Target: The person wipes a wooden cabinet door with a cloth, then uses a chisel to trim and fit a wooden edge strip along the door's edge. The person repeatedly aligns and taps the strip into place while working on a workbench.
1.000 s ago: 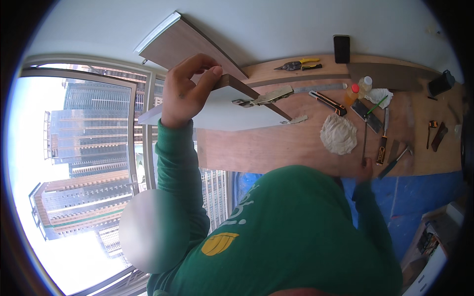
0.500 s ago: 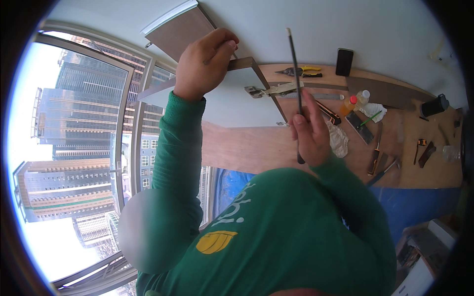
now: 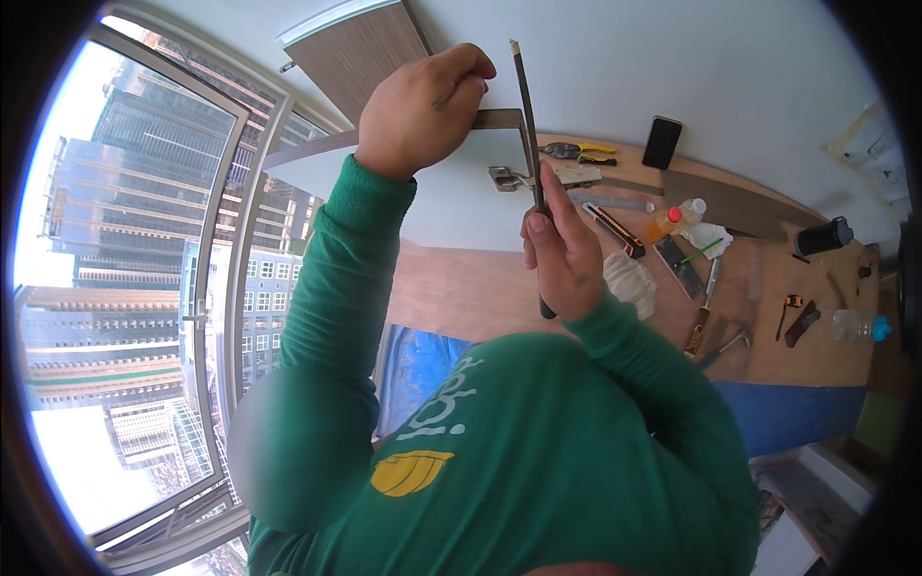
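The left hand (image 3: 423,110) has its fingers closed over the edge of a white wood-edged panel (image 3: 432,192). The right hand (image 3: 562,254) grips a long dark file (image 3: 527,125) upright beside it, above the plywood desk (image 3: 768,317).

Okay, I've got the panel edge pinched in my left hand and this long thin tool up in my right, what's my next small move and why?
Probably bring the tip of the long thin tool across to the panel edge, beside the left hand. The right hand holds it upright, its tip above and just right of that edge, apparently not yet on it, while the left grips the edge.
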Demonstrator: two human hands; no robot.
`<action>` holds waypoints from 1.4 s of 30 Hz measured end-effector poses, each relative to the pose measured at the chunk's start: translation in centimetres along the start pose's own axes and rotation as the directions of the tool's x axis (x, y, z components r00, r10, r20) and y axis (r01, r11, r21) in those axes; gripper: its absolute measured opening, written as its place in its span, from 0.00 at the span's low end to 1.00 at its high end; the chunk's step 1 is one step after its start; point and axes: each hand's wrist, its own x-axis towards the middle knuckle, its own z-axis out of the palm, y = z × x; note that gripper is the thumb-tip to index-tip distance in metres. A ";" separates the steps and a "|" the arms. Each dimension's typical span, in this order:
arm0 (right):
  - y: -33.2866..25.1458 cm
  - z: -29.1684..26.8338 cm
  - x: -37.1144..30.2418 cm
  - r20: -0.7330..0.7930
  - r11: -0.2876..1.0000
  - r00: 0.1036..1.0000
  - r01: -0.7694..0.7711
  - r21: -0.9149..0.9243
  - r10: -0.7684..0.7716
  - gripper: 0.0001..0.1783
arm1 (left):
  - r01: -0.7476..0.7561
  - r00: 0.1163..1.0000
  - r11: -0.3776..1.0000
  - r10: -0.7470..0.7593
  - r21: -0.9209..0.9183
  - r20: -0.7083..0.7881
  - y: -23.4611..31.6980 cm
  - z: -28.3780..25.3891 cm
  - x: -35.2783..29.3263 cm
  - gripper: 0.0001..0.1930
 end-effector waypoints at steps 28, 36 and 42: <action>-2.1 0.4 1.7 -0.111 0.996 0.993 -0.037 -0.080 0.028 0.31 | 0.035 0.998 0.999 -0.037 0.041 0.049 0.3 -0.3 -0.4 0.15; -2.5 -0.2 2.3 -0.055 0.962 0.995 0.069 -0.266 -0.086 0.31 | 0.007 1.000 0.995 -0.008 0.103 0.016 0.1 0.3 0.1 0.13; -5.1 -2.7 2.7 -0.087 0.970 0.991 -0.115 -0.214 0.099 0.31 | 0.087 0.996 0.996 -0.087 0.024 0.024 0.6 -0.2 -1.0 0.15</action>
